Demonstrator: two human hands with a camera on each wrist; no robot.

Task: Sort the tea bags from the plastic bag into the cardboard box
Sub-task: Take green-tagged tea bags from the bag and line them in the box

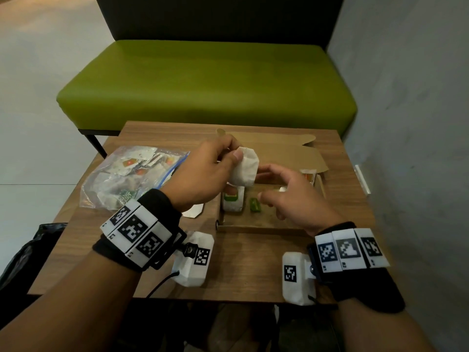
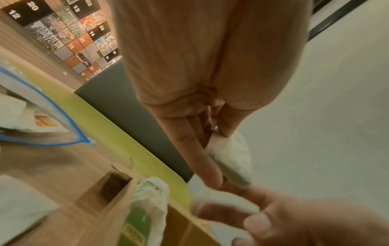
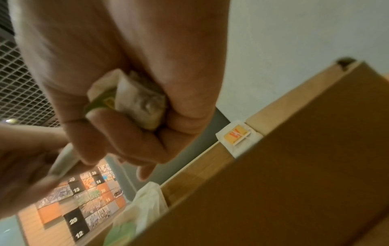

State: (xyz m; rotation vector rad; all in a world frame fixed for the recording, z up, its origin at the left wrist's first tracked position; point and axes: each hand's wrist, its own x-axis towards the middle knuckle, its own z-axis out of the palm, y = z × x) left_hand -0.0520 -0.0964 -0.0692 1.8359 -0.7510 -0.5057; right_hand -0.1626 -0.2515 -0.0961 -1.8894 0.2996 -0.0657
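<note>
My left hand (image 1: 232, 156) pinches a white tea bag (image 1: 245, 170) between thumb and fingers, hanging above the open cardboard box (image 1: 253, 227). The left wrist view shows that same tea bag (image 2: 231, 156) from close up. My right hand (image 1: 274, 194) hovers over the box just right of it, fingers curled round a tea bag with a green tag (image 3: 136, 103) in the palm. Inside the box lie a green-tagged tea bag (image 1: 233, 199), a loose green tag (image 1: 255, 207) and an orange-tagged tea bag (image 1: 308, 174). The plastic bag (image 1: 132, 174) with several more tea bags lies left of the box.
The box lid (image 1: 279, 151) lies folded back toward a green bench (image 1: 203, 80). A torn foil wrapper (image 1: 194, 210) sits on the wooden table (image 1: 241, 270) between bag and box. A grey wall runs along the right; a black bag (image 1: 25, 250) lies on the floor to the left.
</note>
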